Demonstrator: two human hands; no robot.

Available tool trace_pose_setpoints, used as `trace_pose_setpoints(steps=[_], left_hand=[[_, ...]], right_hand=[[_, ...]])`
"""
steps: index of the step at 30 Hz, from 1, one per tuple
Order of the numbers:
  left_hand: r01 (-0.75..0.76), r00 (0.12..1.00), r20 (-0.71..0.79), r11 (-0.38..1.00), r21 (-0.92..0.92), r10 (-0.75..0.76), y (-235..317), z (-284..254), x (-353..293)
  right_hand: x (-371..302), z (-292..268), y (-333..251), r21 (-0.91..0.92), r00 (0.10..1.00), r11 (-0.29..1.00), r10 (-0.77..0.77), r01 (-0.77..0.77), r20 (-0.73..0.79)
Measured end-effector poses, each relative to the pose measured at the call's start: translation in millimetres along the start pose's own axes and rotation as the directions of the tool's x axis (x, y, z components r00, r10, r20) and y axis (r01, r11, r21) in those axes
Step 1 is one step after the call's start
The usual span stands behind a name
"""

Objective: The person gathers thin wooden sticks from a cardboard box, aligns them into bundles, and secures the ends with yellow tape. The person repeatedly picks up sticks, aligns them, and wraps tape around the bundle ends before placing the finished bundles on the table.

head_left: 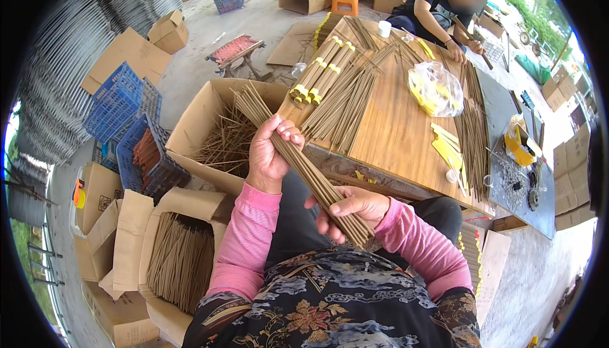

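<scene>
A bundle of thin brown incense sticks [311,174] slants across my lap, its far end up to the left. My left hand [269,151] is wrapped round the upper part. Lower down, my right hand [353,210] grips the bundle near its near end, thumb on top. Just beyond, loose sticks [342,110] lie fanned on the wooden table [387,132]. Bundles with yellow bands [322,72] are stacked at the table's left edge. Left of my left hand, an open carton [190,129] holds a tangle of sticks.
Another carton [147,246] of sticks stands at lower left, beside blue crates [162,174]. On the table are a plastic bag [438,88] with yellow contents and a long row of sticks [472,126]. A co-worker [431,12] handles sticks at the far end. An orange stool [345,3] stands behind.
</scene>
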State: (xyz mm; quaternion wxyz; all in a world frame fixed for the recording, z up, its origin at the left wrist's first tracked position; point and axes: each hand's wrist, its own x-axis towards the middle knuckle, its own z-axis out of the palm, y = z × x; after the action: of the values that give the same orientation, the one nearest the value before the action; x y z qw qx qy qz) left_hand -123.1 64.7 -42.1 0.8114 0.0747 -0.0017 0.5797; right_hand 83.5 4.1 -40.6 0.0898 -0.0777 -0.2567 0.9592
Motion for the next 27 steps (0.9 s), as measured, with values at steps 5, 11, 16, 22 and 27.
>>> trace_pose_setpoints(steps=[5, 11, 16, 22, 27], left_hand=[[-0.136, 0.99, -0.017, 0.975, 0.175, 0.141, 5.9, 4.9, -0.7], [-0.174, 0.984, 0.066, 0.96, 0.221, 0.163, 27.1, -1.1, -1.4], [-0.196, 0.977, 0.112, 0.968, 0.157, 0.18, 42.6, 11.1, -9.2], [-0.401, 0.752, -0.17, 0.646, 0.649, 0.637, 122.3, 3.6, -6.3], [-0.311, 0.527, -0.475, 0.68, 0.664, 0.705, 124.8, -32.9, -43.0]], right_hand=[[6.4, 16.6, -5.8, -0.29, 0.965, 0.957, -0.064, -0.014, -0.256], [8.6, 12.9, 0.5, -0.445, 0.962, 0.895, -0.085, -0.041, -0.261], [26.8, 18.2, -8.3, -0.461, 0.976, 0.885, -0.044, -0.062, -0.215], [92.8, 26.6, -43.2, -0.196, 0.995, 0.979, 0.032, -0.05, -0.093], [117.2, 18.2, -34.7, -0.295, 0.992, 0.954, 0.01, -0.048, -0.126]])
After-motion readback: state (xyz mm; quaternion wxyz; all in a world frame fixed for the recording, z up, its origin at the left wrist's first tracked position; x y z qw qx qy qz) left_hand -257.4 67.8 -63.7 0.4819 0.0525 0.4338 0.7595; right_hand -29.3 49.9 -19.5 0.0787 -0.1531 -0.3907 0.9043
